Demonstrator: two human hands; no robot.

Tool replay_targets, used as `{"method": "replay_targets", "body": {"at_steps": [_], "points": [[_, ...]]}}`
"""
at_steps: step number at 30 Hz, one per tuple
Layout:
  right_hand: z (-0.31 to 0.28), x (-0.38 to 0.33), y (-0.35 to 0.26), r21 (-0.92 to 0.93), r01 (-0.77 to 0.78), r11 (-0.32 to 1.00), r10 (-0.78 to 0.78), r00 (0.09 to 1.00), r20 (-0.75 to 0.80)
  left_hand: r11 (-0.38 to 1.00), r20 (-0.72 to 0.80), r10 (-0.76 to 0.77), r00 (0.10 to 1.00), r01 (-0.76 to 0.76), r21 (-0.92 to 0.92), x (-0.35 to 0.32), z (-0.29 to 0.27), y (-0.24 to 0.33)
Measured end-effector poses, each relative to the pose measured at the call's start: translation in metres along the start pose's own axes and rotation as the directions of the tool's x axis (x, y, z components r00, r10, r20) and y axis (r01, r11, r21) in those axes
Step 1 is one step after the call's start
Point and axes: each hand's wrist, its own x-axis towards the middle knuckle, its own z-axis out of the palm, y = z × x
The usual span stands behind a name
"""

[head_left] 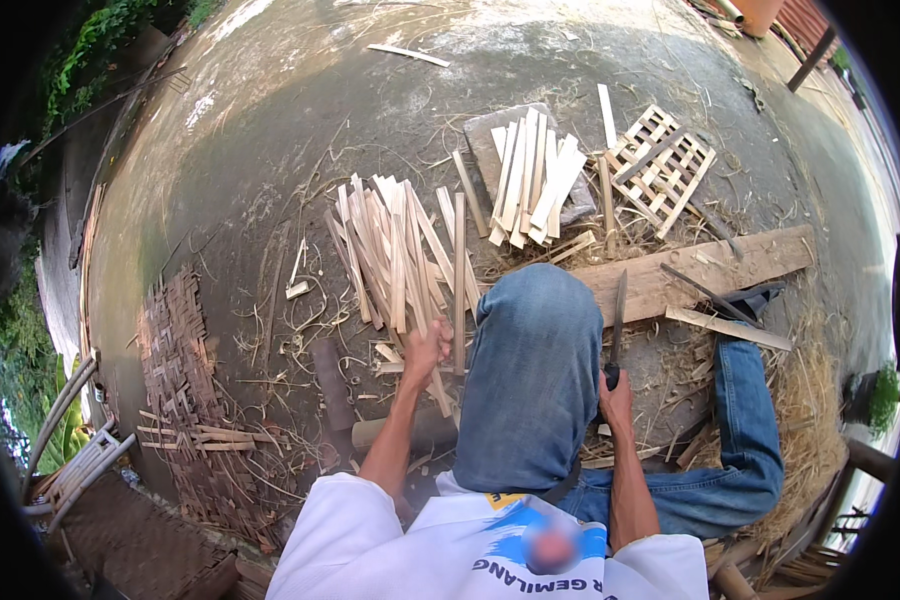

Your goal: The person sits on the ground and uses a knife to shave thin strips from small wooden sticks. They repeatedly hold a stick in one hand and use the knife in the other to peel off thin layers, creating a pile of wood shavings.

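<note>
My left hand [428, 346] is closed round a thin pale bamboo strip [441, 393], whose lower end sticks out below my fist. It rests at the near end of a loose pile of bamboo strips [400, 250]. To the right of my raised knee, my right hand [616, 397] grips the handle of a knife [620, 310], its long dark blade pointing away from me. A wooden plank [690, 268] lies just beyond the knife.
More pale strips [535, 175] lie on a stone slab [485, 130]. Beside them is a woven lattice panel [660, 170]. A brown woven mat [182, 350] lies at left, a white chair [90, 465] beyond it. Shavings [805, 440] heap beside my folded right leg.
</note>
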Motion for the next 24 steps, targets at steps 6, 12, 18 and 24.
{"method": "replay_targets", "body": {"at_steps": [6, 12, 18, 24], "points": [[0.004, 0.004, 0.012, 0.026, 0.04, 0.999, -0.039, 0.999, -0.026, 0.692, -0.284, 0.562, 0.777, -0.253, 0.676, 0.023, 0.037, 0.014], [0.004, 0.006, 0.024, -0.02, 0.045, 0.999, -0.045, 0.999, -0.008, 0.658, -0.287, 0.36, 0.888, -0.023, 0.752, 0.036, 0.062, 0.008], [0.001, 0.001, 0.015, -0.048, 0.038, 0.998, -0.038, 0.999, 0.001, 0.713, -0.337, 0.305, 0.891, 0.021, 0.701, 0.033, 0.054, 0.004], [0.002, 0.0, 0.009, -0.043, 0.057, 0.997, -0.057, 0.998, -0.009, 0.648, -0.323, 0.396, 0.86, -0.013, 0.761, 0.03, 0.05, 0.001]]}}
